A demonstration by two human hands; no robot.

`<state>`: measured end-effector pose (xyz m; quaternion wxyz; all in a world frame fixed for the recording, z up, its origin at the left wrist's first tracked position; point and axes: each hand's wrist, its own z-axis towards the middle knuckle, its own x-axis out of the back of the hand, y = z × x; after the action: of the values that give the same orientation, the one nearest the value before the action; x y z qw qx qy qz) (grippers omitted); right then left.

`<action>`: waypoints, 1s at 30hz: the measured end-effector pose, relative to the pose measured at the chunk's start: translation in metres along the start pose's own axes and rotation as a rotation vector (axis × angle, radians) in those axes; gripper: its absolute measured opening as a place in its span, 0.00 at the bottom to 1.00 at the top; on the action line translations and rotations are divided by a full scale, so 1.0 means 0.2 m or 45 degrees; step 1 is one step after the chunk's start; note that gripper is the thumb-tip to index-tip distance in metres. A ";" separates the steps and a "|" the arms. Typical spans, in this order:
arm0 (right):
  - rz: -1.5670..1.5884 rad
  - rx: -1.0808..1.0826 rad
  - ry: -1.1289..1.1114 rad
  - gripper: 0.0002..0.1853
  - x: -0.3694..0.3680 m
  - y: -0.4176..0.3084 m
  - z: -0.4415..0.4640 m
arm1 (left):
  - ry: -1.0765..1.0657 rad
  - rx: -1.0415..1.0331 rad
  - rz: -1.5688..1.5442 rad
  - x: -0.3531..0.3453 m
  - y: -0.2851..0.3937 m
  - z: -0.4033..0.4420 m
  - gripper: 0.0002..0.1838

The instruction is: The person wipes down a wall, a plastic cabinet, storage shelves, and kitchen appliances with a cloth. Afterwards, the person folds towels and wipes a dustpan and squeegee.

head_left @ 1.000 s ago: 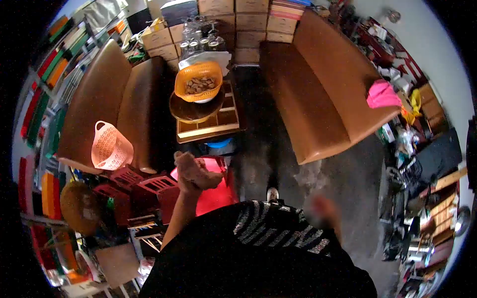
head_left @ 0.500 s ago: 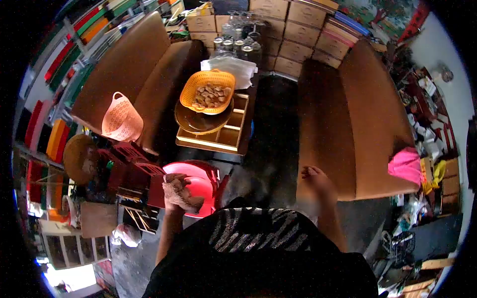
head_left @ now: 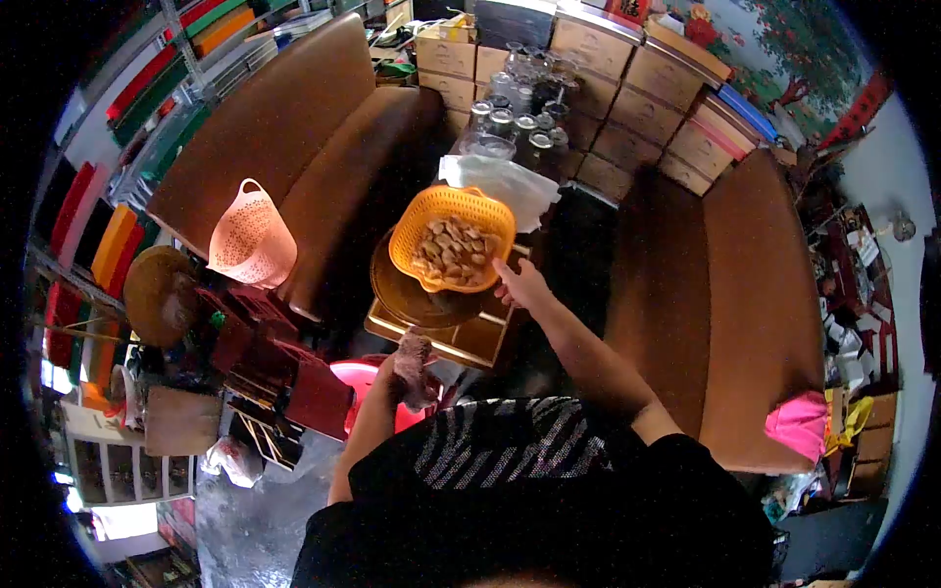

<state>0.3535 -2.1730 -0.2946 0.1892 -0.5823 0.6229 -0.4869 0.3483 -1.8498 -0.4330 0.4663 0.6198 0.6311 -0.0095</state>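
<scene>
At the near end of the tabletop, between two brown sofas, your right hand (head_left: 520, 284) is reaching out to the lower right rim of the orange basket (head_left: 498, 211). Its fingers are partly open and lying at the rim; whether they are gripping it, you cannot tell from here. The basket is holding a heap of small brown lumps (head_left: 456, 250) and is sitting over a round brown tray (head_left: 412, 300), which is resting on a wooden divided box (head_left: 472, 340). Your left hand (head_left: 400, 376) is curling around a brown fuzzy cloth (head_left: 414, 367), holding it just short of the box and above a pink chair (head_left: 365, 377); the cloth is hiding most of your fingers. Behind the basket, a white sheet (head_left: 510, 188) is lying on the tabletop, and upturned glasses (head_left: 502, 120) are standing in a cluster beyond it. Cardboard boxes (head_left: 593, 49) are standing stacked at the back. A pink basket (head_left: 251, 241) is resting on the left sofa (head_left: 284, 118), and a bright pink cloth (head_left: 797, 426) is hanging over the near end of the right sofa (head_left: 755, 323).
</scene>
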 end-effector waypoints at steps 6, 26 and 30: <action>0.039 0.125 -0.020 0.20 -0.15 0.15 0.33 | 0.079 0.134 -0.033 -0.06 0.07 0.29 0.24; 0.204 0.293 0.164 0.12 0.95 0.54 0.10 | 0.274 0.093 -0.265 -0.07 -0.08 0.57 0.22; 0.171 0.228 0.234 0.11 1.08 0.67 0.15 | 0.305 0.053 -0.315 -0.07 -0.12 0.61 0.22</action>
<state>0.2507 -2.4006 -0.3465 0.2147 -0.4732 0.6292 -0.5780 0.3969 -1.9372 -0.5072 0.3700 0.5436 0.7534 -0.0062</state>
